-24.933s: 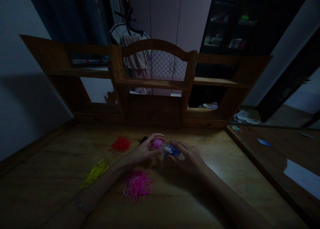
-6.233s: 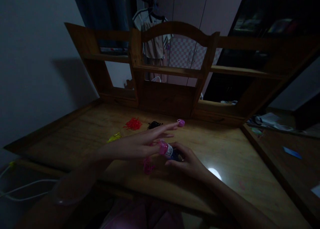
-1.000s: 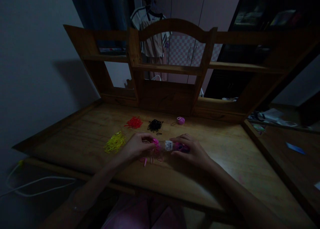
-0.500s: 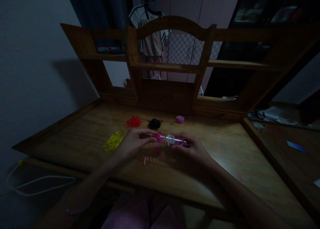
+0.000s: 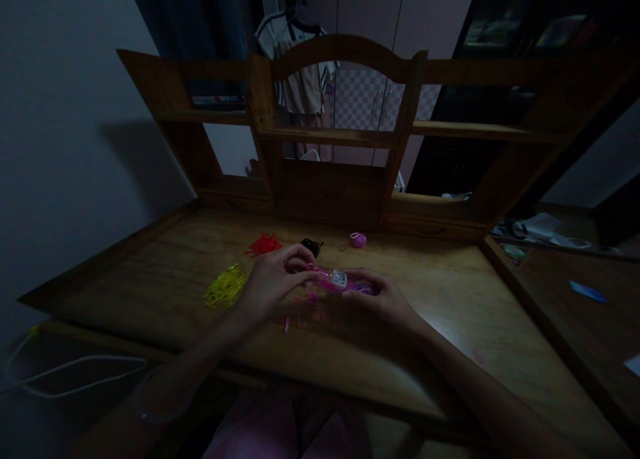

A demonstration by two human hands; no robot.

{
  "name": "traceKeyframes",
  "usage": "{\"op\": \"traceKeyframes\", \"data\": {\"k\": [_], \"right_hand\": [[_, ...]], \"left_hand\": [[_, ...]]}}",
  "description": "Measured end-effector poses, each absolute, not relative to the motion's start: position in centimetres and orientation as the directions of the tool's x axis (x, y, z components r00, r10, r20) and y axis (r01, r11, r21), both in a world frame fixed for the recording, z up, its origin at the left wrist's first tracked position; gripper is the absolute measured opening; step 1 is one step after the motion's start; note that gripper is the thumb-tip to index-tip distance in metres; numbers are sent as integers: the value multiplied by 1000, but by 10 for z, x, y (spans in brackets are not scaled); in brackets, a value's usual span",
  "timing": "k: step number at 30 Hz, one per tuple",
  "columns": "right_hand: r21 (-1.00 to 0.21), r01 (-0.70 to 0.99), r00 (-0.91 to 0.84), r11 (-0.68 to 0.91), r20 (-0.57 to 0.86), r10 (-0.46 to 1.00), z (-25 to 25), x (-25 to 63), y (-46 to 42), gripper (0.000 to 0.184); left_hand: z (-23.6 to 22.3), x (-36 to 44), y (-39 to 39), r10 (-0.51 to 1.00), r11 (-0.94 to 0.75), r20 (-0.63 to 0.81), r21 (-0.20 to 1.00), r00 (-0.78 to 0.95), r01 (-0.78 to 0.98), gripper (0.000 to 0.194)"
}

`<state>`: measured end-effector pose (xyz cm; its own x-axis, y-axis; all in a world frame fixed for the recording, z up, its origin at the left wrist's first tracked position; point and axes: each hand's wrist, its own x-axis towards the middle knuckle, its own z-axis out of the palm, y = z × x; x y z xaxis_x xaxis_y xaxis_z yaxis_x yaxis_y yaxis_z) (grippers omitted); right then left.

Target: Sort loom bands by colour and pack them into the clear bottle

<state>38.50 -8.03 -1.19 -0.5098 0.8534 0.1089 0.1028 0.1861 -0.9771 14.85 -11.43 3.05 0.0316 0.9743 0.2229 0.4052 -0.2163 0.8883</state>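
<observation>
My right hand (image 5: 383,299) is wrapped round a small clear plastic bottle (image 5: 339,278) with a white label, lying on its side above the desk. Pink and purple bands show through its wall. At the bottle's left end, the thumb and fingers of my left hand (image 5: 280,275) pinch pink rubber bands (image 5: 316,269) at its mouth. Loose pink rubber bands (image 5: 301,321) lie on the desk below. Beyond my left hand are a red pile of bands (image 5: 263,244) and a black pile (image 5: 312,247), partly covered by the fingers. A yellow pile (image 5: 225,285) lies to the left.
A purple round piece with a loop (image 5: 358,240) sits near the back of the wooden desk (image 5: 425,352). Behind it rises a wooden shelf unit (image 5: 330,192). A white cable (image 5: 85,360) hangs off the left front edge. A blue card-like object (image 5: 587,291) lies at far right.
My left hand has shifted slightly right and up to the bottle's mouth, covering more of the black pile. The right hand keeps its hold on the bottle, which tilts a little.
</observation>
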Motion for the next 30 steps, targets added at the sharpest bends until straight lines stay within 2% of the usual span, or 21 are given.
{"op": "traceKeyframes", "data": {"k": [2,5,8,16,23,30], "right_hand": [[-983,100,-493,152,84,866,-13,385,-78,45],[-987,89,-481,131,73,873,-15,386,-74,45],[-996,20,-512,82,61,857,-14,386,-73,44],[-976,-188,-588,-113,19,809,-18,389,-72,43],[-929,-320,-623,-185,59,780,-19,392,-71,39],[-906,-365,-608,-215,57,792,-20,395,-67,41]], "left_hand": [[34,149,-112,973,-232,213,888,91,397,21],[41,148,-106,943,-289,190,874,272,391,15],[50,149,-100,900,-310,141,872,412,379,16],[83,166,-94,892,-320,149,874,426,365,24],[113,176,-92,863,-484,279,698,421,529,25],[124,185,-93,799,-585,315,604,512,541,26]]}}
